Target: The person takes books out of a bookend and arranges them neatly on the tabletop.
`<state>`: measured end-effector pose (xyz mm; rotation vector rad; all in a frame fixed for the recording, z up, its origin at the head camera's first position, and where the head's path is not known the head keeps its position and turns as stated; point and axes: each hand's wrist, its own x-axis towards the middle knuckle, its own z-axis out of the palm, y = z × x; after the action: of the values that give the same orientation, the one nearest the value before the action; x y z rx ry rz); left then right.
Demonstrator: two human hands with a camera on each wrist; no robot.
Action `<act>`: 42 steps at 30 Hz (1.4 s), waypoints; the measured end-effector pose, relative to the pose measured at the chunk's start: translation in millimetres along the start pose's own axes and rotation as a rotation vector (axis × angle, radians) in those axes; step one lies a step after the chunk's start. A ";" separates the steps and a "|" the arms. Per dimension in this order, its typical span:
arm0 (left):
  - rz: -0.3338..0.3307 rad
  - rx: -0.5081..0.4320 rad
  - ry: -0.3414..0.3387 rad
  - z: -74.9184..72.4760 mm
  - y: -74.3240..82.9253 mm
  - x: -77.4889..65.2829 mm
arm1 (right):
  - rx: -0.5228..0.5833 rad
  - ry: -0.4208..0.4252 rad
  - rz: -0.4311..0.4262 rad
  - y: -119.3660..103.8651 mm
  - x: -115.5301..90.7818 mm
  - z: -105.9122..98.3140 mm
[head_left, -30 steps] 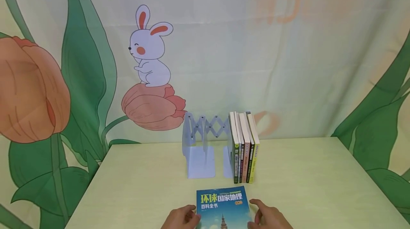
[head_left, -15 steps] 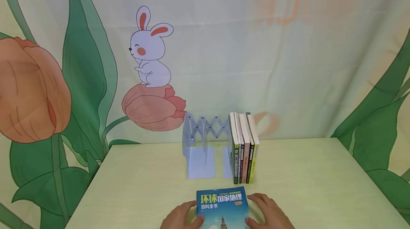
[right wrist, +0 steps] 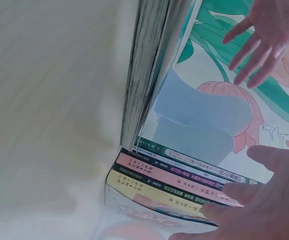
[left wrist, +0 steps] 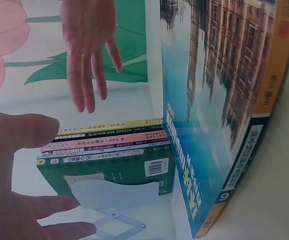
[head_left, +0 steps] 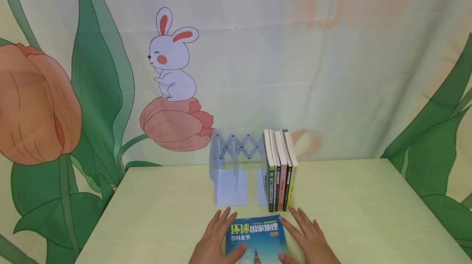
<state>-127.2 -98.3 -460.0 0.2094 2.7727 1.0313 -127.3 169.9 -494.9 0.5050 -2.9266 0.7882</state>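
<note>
A blue-covered book (head_left: 258, 231) with a tower picture lies flat on the table. Its thick page edges (right wrist: 147, 70), in the right wrist view, show a dark dividing line, so more than one volume may be stacked. My left hand (head_left: 213, 242) is beside the book's left edge, fingers straight and spread, thumb over the cover. On the other side, my right hand (head_left: 311, 242) has its fingers extended the same way. Both hands appear apart from the book in the wrist views, gripping nothing. Behind it, several upright books (head_left: 282, 182) stand against the light-blue metal bookend (head_left: 231, 186).
The bookend's left sections hold no books, and a folding lattice (head_left: 241, 146) joins its plates. The pale table (head_left: 354, 206) extends to both sides. A curtain with a rabbit (head_left: 173, 59) and tulips hangs behind its far edge.
Both hands have gone from curled fingers at the book's sides to straight, spread fingers, and have moved up and forward. The book and the bookend have stayed in place.
</note>
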 end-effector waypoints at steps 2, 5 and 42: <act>0.026 -0.017 0.011 0.2 2.0 0.3 | -0.028 0.034 -0.026 -0.6 -1.0 0.0; 0.060 -0.035 0.043 0.3 4.3 1.3 | -0.045 0.061 -0.047 -2.7 -1.7 -2.2; 0.312 -0.181 0.221 8.9 56.5 48.2 | -0.091 0.156 -0.055 -4.6 -4.8 -24.9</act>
<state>-168.3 -41.0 -435.1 0.5467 2.8766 1.4526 -121.8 180.0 -471.8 0.4904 -2.7773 0.6532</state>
